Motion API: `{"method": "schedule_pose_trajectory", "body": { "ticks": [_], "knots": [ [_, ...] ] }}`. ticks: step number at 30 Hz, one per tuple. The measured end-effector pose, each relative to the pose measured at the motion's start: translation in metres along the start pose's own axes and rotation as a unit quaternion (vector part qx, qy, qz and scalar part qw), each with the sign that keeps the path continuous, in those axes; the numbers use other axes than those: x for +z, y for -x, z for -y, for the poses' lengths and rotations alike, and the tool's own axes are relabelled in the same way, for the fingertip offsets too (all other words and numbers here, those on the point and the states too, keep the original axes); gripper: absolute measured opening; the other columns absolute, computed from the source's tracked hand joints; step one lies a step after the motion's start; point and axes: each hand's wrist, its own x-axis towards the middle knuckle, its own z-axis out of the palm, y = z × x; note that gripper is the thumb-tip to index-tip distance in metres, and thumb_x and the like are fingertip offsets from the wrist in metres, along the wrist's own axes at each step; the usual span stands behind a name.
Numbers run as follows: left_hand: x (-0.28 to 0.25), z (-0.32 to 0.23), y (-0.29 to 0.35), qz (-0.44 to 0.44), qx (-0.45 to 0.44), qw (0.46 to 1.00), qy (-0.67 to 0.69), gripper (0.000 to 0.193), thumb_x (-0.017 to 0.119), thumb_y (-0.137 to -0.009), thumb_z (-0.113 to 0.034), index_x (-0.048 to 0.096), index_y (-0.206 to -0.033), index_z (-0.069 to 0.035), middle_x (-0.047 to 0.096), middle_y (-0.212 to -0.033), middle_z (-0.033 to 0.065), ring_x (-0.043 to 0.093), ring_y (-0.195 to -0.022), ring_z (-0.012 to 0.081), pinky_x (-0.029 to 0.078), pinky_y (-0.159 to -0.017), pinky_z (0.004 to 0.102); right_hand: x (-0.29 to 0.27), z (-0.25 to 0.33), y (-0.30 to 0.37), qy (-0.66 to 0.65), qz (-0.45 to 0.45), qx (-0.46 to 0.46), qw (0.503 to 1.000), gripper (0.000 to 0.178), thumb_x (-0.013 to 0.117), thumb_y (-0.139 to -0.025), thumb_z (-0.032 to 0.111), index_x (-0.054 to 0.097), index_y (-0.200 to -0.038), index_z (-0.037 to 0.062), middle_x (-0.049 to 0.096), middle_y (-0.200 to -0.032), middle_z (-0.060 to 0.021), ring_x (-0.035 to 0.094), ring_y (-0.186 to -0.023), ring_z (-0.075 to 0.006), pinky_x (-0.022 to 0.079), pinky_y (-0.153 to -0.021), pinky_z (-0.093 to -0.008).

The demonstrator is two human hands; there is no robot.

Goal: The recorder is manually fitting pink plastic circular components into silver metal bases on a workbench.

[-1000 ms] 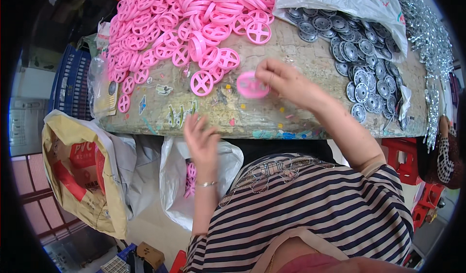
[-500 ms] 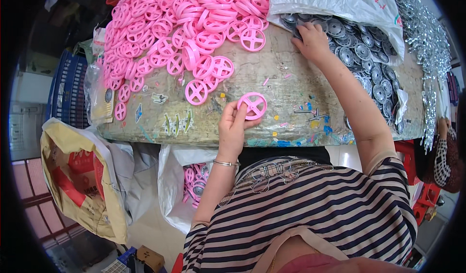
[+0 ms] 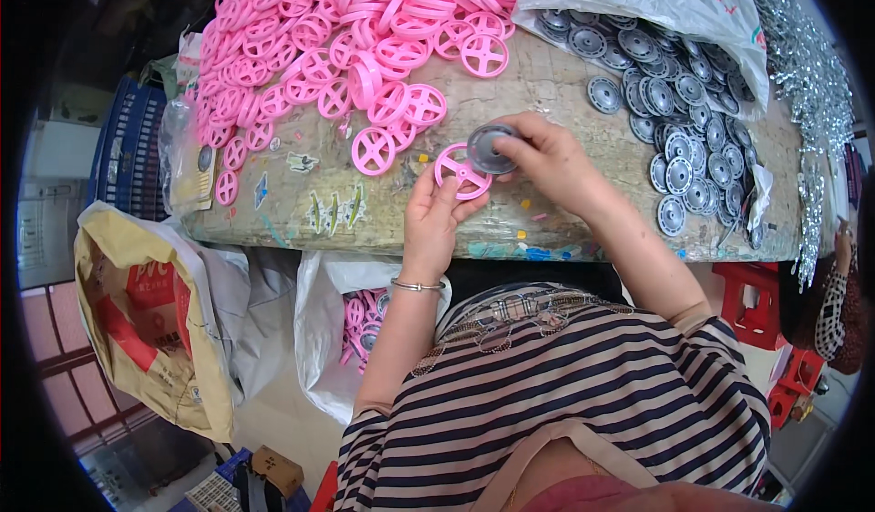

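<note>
Over the front part of the worktable (image 3: 365, 207), my left hand (image 3: 432, 222) grips a pink spoked plastic ring (image 3: 461, 187) by its lower left edge. My right hand (image 3: 553, 161) pinches a grey round disc (image 3: 484, 150) with thumb and fingers. The disc overlaps the ring's upper right side; whether the two touch I cannot tell. A large heap of pink rings (image 3: 374, 47) spreads across the far left of the table. At the far right, many more grey discs (image 3: 679, 175) spill from a white woven sack (image 3: 638, 2).
Below the table edge hangs a white bag (image 3: 319, 348) with pink and grey pieces inside. A yellowish paper sack (image 3: 214, 357) stands left of it. Silver tinsel (image 3: 807, 102) drapes at the right. Red stools (image 3: 749, 302) and another person's arm (image 3: 834, 302) show beyond.
My right hand has left the grey disc pile and come back to the middle with one disc, now over the pink ring. My left hand stays near its place, still holding the ring.
</note>
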Motion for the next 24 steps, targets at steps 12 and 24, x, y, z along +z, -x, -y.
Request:
{"method": "schedule_pose_trajectory", "body": {
  "ticks": [12,24],
  "knots": [
    [-0.004,0.01,0.005,0.026,0.081,0.987,-0.133,0.038,0.041,-0.091,0.005,0.044,-0.127,-0.005,0.058,-0.111,0.0079,0.063,-0.085,0.0151,0.053,-0.061,0.0231,0.029,-0.001,0.016,-0.114,0.069,0.105,0.986,0.036,0.058,-0.09,0.007,0.053,-0.126,0.0056,0.063,-0.105,-0.0038,0.061,-0.084,-0.0066,0.053,-0.066,-0.0202],
    [-0.004,0.006,0.007,0.106,0.041,0.993,-0.012,0.046,0.046,-0.095,-0.002,0.031,-0.139,-0.002,0.046,-0.13,0.0125,0.052,-0.114,0.0203,0.052,-0.092,0.0371,0.028,-0.02,0.017,0.305,-0.078,-0.21,0.926,0.039,0.064,-0.084,0.006,0.057,-0.122,0.0038,0.06,-0.098,-0.0078,0.057,-0.08,-0.0122,0.05,-0.074,-0.0267]
  ]
}}
